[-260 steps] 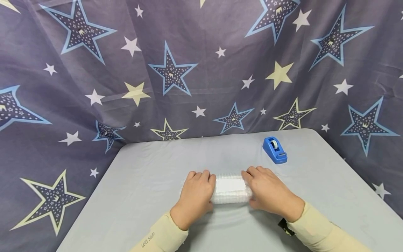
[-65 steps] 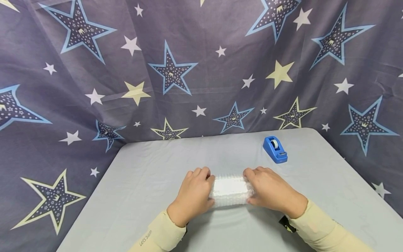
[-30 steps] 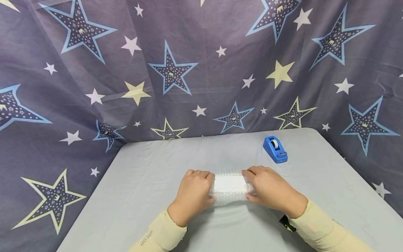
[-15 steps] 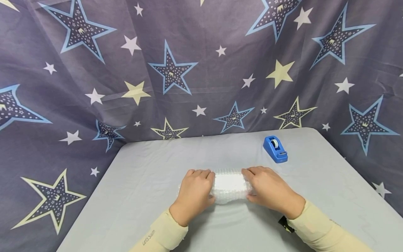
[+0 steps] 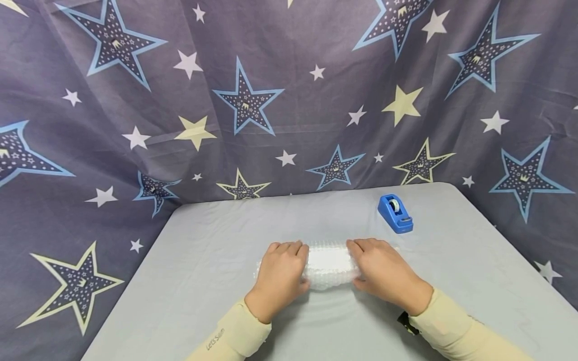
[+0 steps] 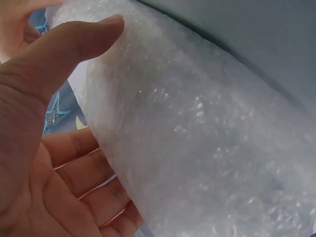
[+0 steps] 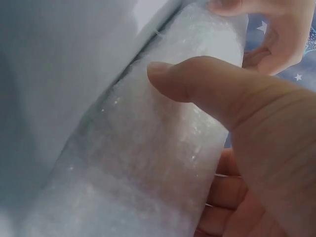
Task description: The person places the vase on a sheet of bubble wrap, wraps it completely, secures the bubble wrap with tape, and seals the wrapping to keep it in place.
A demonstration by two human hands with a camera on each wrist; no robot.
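Observation:
A bundle of clear bubble wrap (image 5: 328, 278), rolled around something white, lies crosswise in front of the person. The left hand (image 5: 281, 271) grips its left part, thumb on the near side and fingers over the far side. The right hand (image 5: 384, 271) grips the right part the same way. In the left wrist view, the left thumb (image 6: 94, 39) presses the bubble wrap (image 6: 197, 128) while the other fingers reach behind it. The right thumb (image 7: 187, 79) does likewise in the right wrist view. What the wrap encloses is hidden apart from a plain white patch.
A blue tape dispenser (image 5: 395, 214) with a roll of tape stands at the back right of the table (image 5: 203, 281), which has a pale grey cover. A star-patterned curtain (image 5: 289, 100) encloses the back and sides.
Both hands keep their grip on the bubble wrap bundle throughout. It has shifted and turned slightly in the hands, its lower edge now a little farther back. The tape dispenser stays put.

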